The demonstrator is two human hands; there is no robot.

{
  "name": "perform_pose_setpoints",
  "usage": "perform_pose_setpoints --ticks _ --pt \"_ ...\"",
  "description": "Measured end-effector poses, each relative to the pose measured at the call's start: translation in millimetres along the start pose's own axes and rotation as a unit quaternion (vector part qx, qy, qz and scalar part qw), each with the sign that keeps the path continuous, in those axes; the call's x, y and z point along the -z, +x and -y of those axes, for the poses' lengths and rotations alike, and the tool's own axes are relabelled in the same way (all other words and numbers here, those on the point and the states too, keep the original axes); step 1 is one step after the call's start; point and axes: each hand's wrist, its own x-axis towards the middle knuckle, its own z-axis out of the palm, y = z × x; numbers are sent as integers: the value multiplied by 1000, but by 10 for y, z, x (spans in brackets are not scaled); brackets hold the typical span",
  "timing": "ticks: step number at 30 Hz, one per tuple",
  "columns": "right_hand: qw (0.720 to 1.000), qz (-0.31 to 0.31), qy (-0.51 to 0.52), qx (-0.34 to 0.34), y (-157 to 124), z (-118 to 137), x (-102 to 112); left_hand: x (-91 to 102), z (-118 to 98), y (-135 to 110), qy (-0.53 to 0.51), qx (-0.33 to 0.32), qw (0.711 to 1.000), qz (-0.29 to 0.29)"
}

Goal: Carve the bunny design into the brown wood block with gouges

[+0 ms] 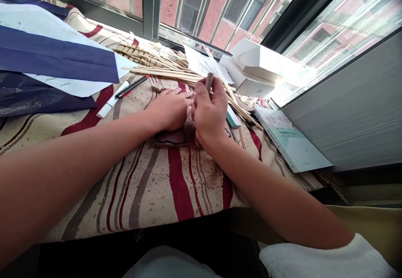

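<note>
A flat reddish-brown board point(172, 138) with black drawn outlines lies on the striped cloth, mostly covered by my hands. My left hand point(171, 108) rests flat on its left part, fingers stretched to the right toward the other hand. Wrapped in a fist, my right hand point(210, 112) grips a tool with a round grey-brown handle point(209, 80). The handle's end sticks up above the fist; its lower tip is hidden, so I cannot tell what kind of tool it is. Small brown crumbs are scattered over the cloth around the board.
Behind my hands lies a heap of thin wooden strips point(157, 62). A white marker point(111, 101), a black pen point(132, 87) and a small tan block point(156, 87) are at left, near dark blue sheets point(56, 56). An open white box point(251, 70) and a book point(290, 137) stand rightward.
</note>
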Motion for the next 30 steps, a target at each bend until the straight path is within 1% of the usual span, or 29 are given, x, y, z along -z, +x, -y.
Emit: perform_pose_setpoints --ticks 2,3,4,7,9,11,14,15,17,20,22,24,28,30 --pt "997 -60 15 43 16 -25 -2 7 -23 5 4 17 1000 9" --pt "997 -67 22 43 17 -17 -4 13 -32 3 4 23 1000 11" --pt "998 -52 28 26 12 5 -6 20 -39 -2 4 24 1000 10" --pt "997 38 55 -35 -26 108 -10 48 -43 -32 3 5 1000 -1" --pt "993 75 77 -54 -47 165 -11 62 -41 -48 0 -7 1000 -3" --pt "990 66 96 -74 -50 190 -9 66 -41 -52 -2 1 1000 6" --pt "988 14 106 -112 -21 192 6 60 -44 -35 4 26 999 26" --pt "988 0 104 -113 -9 193 13 59 -45 -28 8 30 999 31" --pt "992 -4 93 -87 8 201 26 61 -46 -21 20 26 999 31" --pt "995 31 80 -54 16 219 26 74 -44 -30 34 5 999 22" --pt "994 42 82 -56 19 222 18 77 -39 -40 33 -1 999 12" --pt "994 35 87 -53 24 215 13 70 -29 -44 27 -1 1000 -2" --pt "995 42 80 -44 27 201 3 34 0 -33 10 -4 1000 -11" --pt "995 31 76 -54 22 197 -16 19 11 -25 0 -7 1000 -19"
